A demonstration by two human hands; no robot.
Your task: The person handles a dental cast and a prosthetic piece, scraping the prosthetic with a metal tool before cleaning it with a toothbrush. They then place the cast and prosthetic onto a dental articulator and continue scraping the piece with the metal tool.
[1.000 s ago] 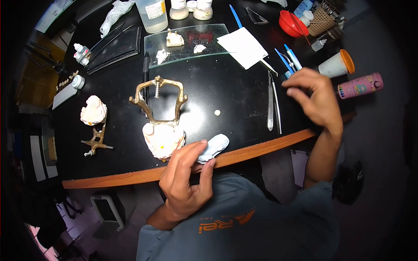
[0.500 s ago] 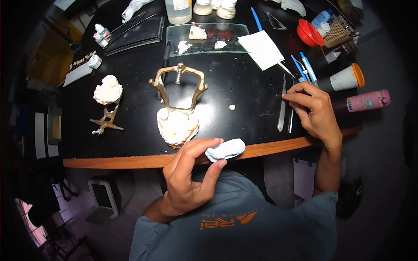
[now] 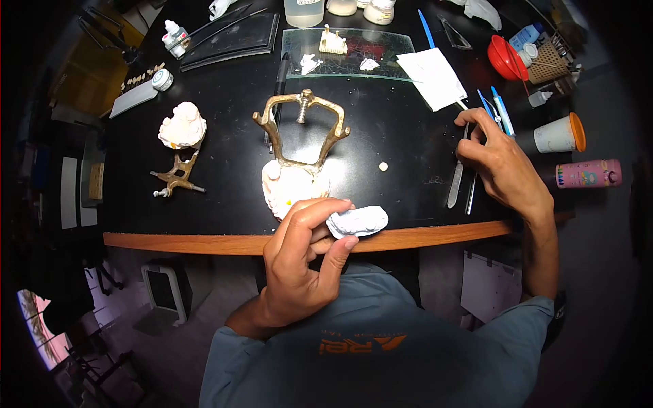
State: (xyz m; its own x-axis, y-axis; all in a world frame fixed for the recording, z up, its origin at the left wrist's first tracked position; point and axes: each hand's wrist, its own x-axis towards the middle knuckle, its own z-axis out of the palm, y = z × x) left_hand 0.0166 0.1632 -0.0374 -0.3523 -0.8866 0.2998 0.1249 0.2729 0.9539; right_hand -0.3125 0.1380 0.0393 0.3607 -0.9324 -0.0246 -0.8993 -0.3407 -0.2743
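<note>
My left hand [image 3: 299, 262] pinches a pale blue-white moulded piece [image 3: 362, 221] between thumb and fingertips, above the table's front edge. The piece is oblong with an uneven, ridged surface. Behind that hand stands a brass dental articulator frame [image 3: 338, 129] with a pinkish plaster cast [image 3: 279, 187], partly covered by my fingers. My right hand [image 3: 502, 160] is over a slim metal knife [image 3: 456, 185] lying on the table, its index finger and thumb apart. Beside the knife lies a thin metal rod [image 3: 471, 197], its upper part hidden under the hand.
A second cast [image 3: 182, 126] on a brass part [image 3: 178, 173] stands left. Further back are a glass slab [image 3: 381, 47] and a paper pad [image 3: 432, 76]. Blue-handled tools [image 3: 502, 109], a white cup [image 3: 554, 138], a pink bottle [image 3: 588, 174] and a red bowl [image 3: 505, 60] occupy the right.
The view has shifted, so the table's things appear further right. My right fingertips have moved up along the knife and spread apart. My left hand keeps its pinch on the moulded piece.
</note>
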